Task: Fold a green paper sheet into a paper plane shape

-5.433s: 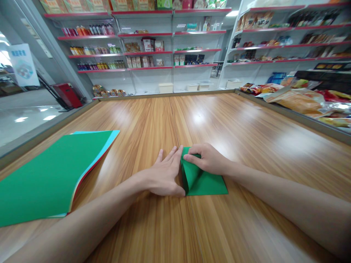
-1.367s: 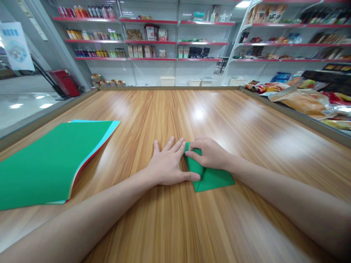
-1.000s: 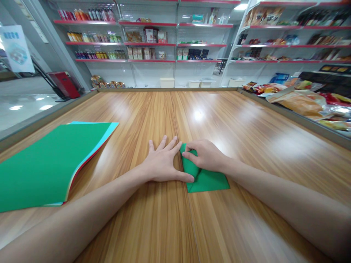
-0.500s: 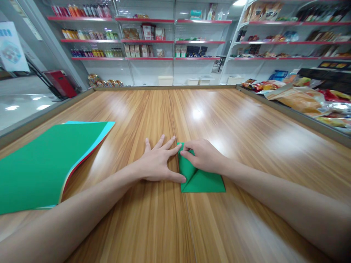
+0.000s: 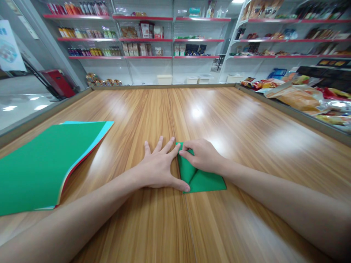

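A small folded green paper (image 5: 204, 180) lies on the wooden table (image 5: 246, 131) in front of me. My left hand (image 5: 157, 168) rests flat beside the paper's left edge, fingers spread, with the thumb tip on its near left corner. My right hand (image 5: 201, 156) lies on top of the paper, thumb and forefinger pinched on a raised flap near the far corner. The flap stands up as a ridge between the two hands.
A stack of coloured paper sheets (image 5: 46, 164), green on top, lies at the left of the table. Snack packets (image 5: 298, 96) lie beyond the table's right rim. Shop shelves (image 5: 148, 40) with goods stand behind.
The folded paper has turned and shifted slightly under my hands. My left thumb has slid down to the paper's near left corner. My right hand keeps its pinch on the flap.
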The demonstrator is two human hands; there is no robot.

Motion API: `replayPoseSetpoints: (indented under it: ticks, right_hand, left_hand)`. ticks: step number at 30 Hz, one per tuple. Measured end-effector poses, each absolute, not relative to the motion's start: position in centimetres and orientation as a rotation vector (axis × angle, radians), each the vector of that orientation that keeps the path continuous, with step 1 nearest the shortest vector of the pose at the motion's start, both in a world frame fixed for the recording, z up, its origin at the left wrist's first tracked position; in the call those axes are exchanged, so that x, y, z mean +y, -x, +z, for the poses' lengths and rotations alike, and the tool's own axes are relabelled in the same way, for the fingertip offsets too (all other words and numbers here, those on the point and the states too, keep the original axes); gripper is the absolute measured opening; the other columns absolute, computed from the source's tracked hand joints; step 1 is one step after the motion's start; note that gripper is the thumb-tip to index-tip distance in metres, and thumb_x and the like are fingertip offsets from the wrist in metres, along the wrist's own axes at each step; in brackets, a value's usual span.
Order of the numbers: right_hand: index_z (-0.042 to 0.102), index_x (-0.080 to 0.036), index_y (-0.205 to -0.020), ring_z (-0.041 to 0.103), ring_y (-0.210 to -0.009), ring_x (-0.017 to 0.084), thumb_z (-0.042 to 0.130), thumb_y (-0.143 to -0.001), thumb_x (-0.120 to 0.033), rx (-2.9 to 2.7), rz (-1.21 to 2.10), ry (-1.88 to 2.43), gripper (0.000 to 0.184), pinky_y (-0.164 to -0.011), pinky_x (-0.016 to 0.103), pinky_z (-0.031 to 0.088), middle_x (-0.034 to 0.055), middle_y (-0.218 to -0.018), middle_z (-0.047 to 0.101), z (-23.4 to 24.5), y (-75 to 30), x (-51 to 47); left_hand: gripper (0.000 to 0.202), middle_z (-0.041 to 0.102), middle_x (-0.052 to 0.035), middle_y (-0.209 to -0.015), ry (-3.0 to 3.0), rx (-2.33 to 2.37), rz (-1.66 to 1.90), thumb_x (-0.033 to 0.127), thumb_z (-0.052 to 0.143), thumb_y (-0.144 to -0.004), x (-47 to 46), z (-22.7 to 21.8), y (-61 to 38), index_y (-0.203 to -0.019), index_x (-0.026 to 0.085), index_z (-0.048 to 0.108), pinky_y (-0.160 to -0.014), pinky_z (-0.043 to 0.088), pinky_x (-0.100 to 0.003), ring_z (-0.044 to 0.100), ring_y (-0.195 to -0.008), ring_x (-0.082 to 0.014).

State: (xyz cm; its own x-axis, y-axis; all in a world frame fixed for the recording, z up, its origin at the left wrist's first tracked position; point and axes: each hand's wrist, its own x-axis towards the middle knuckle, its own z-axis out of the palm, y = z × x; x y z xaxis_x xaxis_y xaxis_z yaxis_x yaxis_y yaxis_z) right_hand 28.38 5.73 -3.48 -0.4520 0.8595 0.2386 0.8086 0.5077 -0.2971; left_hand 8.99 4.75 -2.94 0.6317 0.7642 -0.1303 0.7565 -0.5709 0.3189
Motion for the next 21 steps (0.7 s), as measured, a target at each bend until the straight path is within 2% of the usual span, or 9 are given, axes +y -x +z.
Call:
replayPoseSetpoints:
  ticks: [9, 14, 17, 21]
  right_hand:
    - [0.066, -0.019, -0.079, 0.058, -0.066, 0.016, 0.053, -0.088, -0.032, -2.401, 0.163, 1.384, 0.021, -0.059, 0.027, 0.03, 0.0032, -0.075, 0.069, -3.36, -28.15, 5.64]
    - [0.065, -0.018, -0.078, 0.056, -0.065, 0.016, 0.052, -0.088, -0.034, -2.382, 0.175, 1.377, 0.022, -0.059, 0.027, 0.031, 0.0032, -0.073, 0.068, -3.45, -28.11, 5.57]
    - [0.061, -0.017, -0.075, 0.055, -0.063, 0.014, 0.05, -0.09, -0.033, -2.275, 0.261, 1.336, 0.025, -0.058, 0.026, 0.033, 0.0023, -0.069, 0.064, -3.33, -28.18, 5.47]
    - [0.054, -0.017, -0.07, 0.049, -0.057, 0.012, 0.047, -0.093, -0.035, -2.012, 0.373, 1.274, 0.03, -0.055, 0.026, 0.034, -0.0004, -0.062, 0.055, -3.16, -28.39, 5.57]
  left_hand:
    - [0.12, -0.006, -0.0113, -0.158, -2.548, 1.214, 0.078, 0.076, 0.061, -0.06, 4.29, -3.15, -8.84, -0.152, 0.024, 0.003, -0.098, -0.01, -0.077, -0.014, -0.139, -0.0463]
    - [0.117, -0.004, -0.0106, -0.158, -2.551, 1.186, 0.094, 0.077, 0.057, -0.063, 4.32, -3.0, -8.46, -0.152, 0.022, 0.004, -0.1, -0.011, -0.075, -0.01, -0.141, -0.0437]
    - [0.104, 0.005, -0.0095, -0.158, -2.5, 1.219, 0.16, 0.075, 0.049, -0.073, 4.42, -2.84, -8.4, -0.152, 0.02, 0.009, -0.105, -0.007, -0.072, -0.004, -0.144, -0.0395]
    - [0.076, 0.022, -0.0064, -0.156, -2.383, 1.299, 0.321, 0.069, 0.041, -0.083, 4.42, -2.53, -8.77, -0.147, 0.028, 0.03, -0.108, -0.001, -0.07, 0.008, -0.144, -0.0359]
